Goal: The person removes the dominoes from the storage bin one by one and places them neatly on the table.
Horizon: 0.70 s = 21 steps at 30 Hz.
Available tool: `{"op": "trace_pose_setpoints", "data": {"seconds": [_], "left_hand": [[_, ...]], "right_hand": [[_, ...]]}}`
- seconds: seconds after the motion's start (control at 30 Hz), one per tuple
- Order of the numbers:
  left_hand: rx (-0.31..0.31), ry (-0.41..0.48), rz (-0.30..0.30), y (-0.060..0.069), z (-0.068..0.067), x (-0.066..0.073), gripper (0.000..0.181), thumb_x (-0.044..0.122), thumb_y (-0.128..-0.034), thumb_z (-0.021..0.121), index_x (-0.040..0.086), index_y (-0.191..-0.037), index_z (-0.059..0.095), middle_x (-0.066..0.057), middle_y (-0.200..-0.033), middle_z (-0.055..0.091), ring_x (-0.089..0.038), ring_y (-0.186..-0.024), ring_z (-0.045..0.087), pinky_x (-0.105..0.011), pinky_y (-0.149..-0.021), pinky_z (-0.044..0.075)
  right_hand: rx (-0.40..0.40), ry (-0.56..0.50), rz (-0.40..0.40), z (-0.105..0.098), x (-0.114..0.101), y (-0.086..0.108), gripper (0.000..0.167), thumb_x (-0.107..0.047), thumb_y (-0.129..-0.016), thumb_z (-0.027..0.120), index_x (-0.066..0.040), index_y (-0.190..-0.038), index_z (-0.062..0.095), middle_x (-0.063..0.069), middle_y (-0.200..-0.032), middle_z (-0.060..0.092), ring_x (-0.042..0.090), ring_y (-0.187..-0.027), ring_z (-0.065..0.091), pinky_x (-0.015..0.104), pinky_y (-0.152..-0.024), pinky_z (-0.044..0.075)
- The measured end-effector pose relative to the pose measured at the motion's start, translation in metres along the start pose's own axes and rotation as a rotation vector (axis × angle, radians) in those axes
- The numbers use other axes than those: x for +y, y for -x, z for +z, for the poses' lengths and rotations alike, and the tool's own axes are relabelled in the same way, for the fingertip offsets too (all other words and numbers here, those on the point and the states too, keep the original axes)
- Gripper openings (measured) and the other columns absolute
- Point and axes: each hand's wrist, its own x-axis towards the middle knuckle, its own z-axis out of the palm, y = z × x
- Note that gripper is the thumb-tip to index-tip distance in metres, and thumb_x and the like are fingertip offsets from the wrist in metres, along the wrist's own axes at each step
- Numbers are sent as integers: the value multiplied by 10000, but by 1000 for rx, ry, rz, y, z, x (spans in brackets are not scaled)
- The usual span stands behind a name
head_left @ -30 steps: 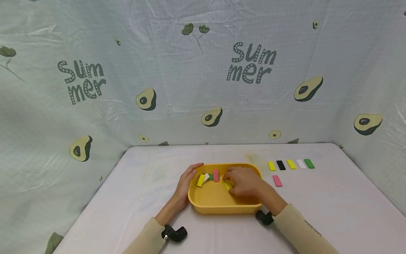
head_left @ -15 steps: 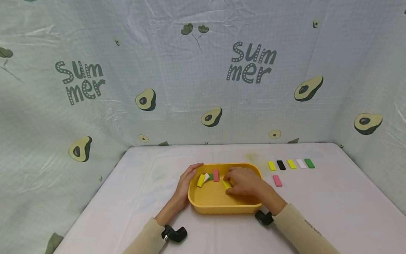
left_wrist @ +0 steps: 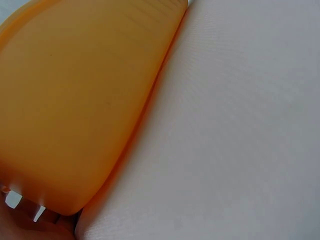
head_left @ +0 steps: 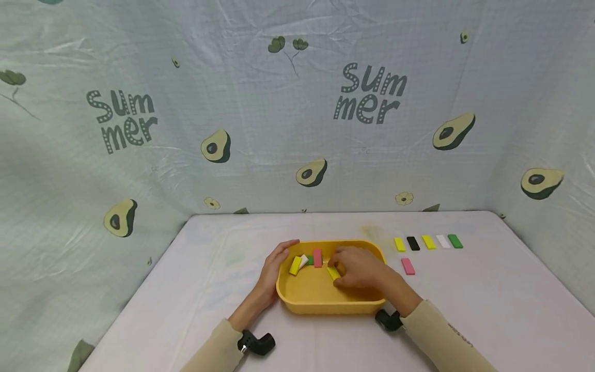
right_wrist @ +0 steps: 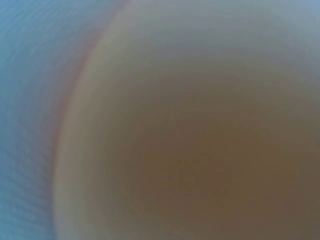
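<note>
A yellow-orange plastic tray [head_left: 332,309] stands on the table in the head view. My left hand [head_left: 269,274] rests along its left side with the fingers extended, a fingertip at the rim. In the left wrist view the tray's wall [left_wrist: 85,100] fills the left part, with fingers [left_wrist: 30,227] against it at the bottom. Inside the tray my right hand [head_left: 360,267] pinches a small yellow rectangular block [head_left: 332,273]. Left of it lie a pink block [head_left: 317,258], a green block [head_left: 310,260], a white block [head_left: 303,261] and another yellow block [head_left: 295,265]. The right wrist view is blurred.
Right of the tray, a row holds yellow, black [head_left: 413,243], yellow, white and green [head_left: 455,241] blocks. One pink block [head_left: 408,266] lies in front of the row. A patterned sheet [head_left: 260,103] hangs behind the white-covered table [head_left: 209,289].
The right thumb and fingers shift slightly about the yellow block, which stays in the tray. The left hand and the tray keep their places.
</note>
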Motion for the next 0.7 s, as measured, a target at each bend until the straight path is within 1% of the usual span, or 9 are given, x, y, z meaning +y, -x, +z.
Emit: {"op": "trace_pose_setpoints", "data": {"seconds": [0.13, 0.23, 0.33, 0.5, 0.7], "left_hand": [[1, -3, 0, 0, 0, -1, 466, 249, -1116, 324, 54, -1508, 484, -151, -1593, 451, -315, -1466, 438, -493, -1264, 319], [-1, 11, -4, 0, 0, -1, 463, 249, -1111, 336, 64, -1508, 487, -138, -1596, 451, -312, -1467, 438, -501, -1267, 311], [2, 16, -5, 0, 0, -1, 462, 248, -1106, 346, 65, -1506, 488, -139, -1594, 454, -316, -1464, 440, -509, -1265, 310], [1, 14, -2, 0, 1, -1, 463, 251, -1107, 346, 65, -1507, 487, -138, -1596, 450, -314, -1463, 439, -507, -1266, 309], [-4, 10, 2, 1, -1, -2, 463, 252, -1109, 346, 64, -1510, 482, -135, -1600, 446, -316, -1471, 433, -506, -1268, 305]], "right_hand": [[-1, 7, -12, -1, 0, 0, 367, -292, -814, 850, -139, -1138, 773, -23, -1128, 682, 145, -939, 583, 396, -982, 561], [11, 11, -16, -2, 1, 0, 371, -288, -814, 846, -133, -1142, 770, -25, -1116, 677, 143, -934, 579, 393, -983, 559], [19, -7, -17, -3, 1, 1, 375, -283, -818, 828, -128, -1153, 765, -17, -1140, 682, 155, -978, 594, 413, -1017, 548], [22, -48, 0, -5, 0, 3, 375, -270, -825, 818, -140, -1171, 759, -2, -1230, 688, 194, -1104, 617, 468, -1096, 513], [18, -64, 0, -10, -5, 5, 365, -272, -833, 819, -162, -1175, 755, -2, -1261, 686, 215, -1163, 621, 483, -1116, 503]]}}
